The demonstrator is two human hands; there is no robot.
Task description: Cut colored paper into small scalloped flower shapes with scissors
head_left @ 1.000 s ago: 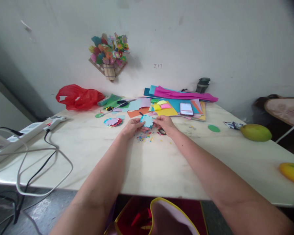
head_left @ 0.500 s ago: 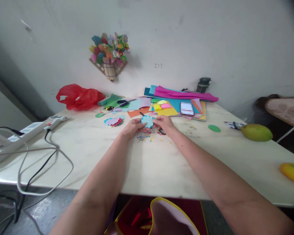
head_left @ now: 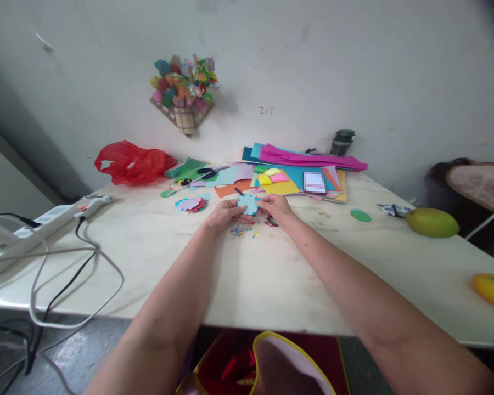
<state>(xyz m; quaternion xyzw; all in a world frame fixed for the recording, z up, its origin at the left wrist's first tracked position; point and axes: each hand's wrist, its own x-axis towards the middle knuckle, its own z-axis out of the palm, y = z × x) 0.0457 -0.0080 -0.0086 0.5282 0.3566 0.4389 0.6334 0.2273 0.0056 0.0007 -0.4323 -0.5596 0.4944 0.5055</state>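
A light blue paper flower (head_left: pixel 248 204) with a scalloped edge is held up just above the table, between my two hands. My left hand (head_left: pixel 227 213) pinches its left edge, thumb on top and fingers beneath. On the right edge, my right hand (head_left: pixel 275 206) is closed at the paper with thumb and fingertips. A dark loop with some red (head_left: pixel 271 221) shows under my right hand; whether that hand holds it, I cannot tell. Small coloured paper scraps (head_left: pixel 245 231) lie on the table below. To the left rests a stack of scalloped paper flowers (head_left: pixel 190 205).
Coloured sheets (head_left: pixel 282 186), a phone (head_left: pixel 314 182) and black-handled scissors (head_left: pixel 207 173) lie behind my hands. A red plastic bag (head_left: pixel 134 163) is at back left, with a power strip (head_left: pixel 45 222) and cables nearer. At right are a green paper oval (head_left: pixel 360 215) and a mango (head_left: pixel 432 223).
The light blue flower has turned very slightly between my fingers. Both hands stay in nearly the same place.
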